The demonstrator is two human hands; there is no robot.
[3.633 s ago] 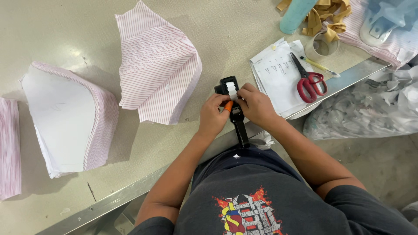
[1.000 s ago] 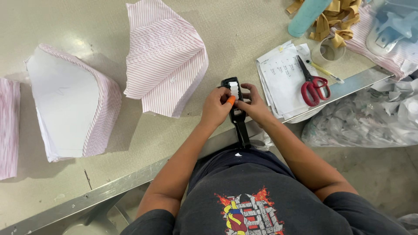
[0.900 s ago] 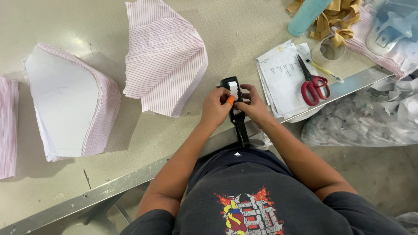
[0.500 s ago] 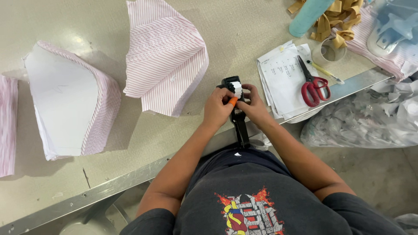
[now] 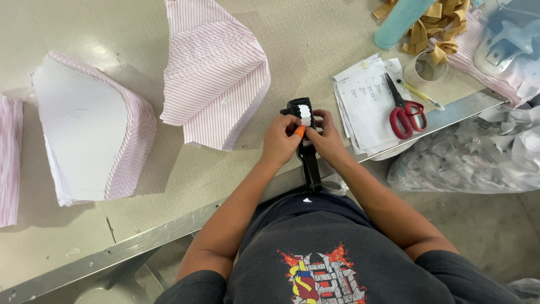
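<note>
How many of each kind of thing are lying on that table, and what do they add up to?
Pink-striped fabric stacks: 3
Red-handled scissors: 1
Paper sheet pile: 1
Teal tube: 1
Black handheld tagging tool: 1, held in both hands
Total: 7

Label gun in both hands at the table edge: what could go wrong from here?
1. The label gun sits over the table edge; if the left hand or right hand slips, it may drop.
2. The open red scissors lie close by; a careless reach could catch a blade.
</note>
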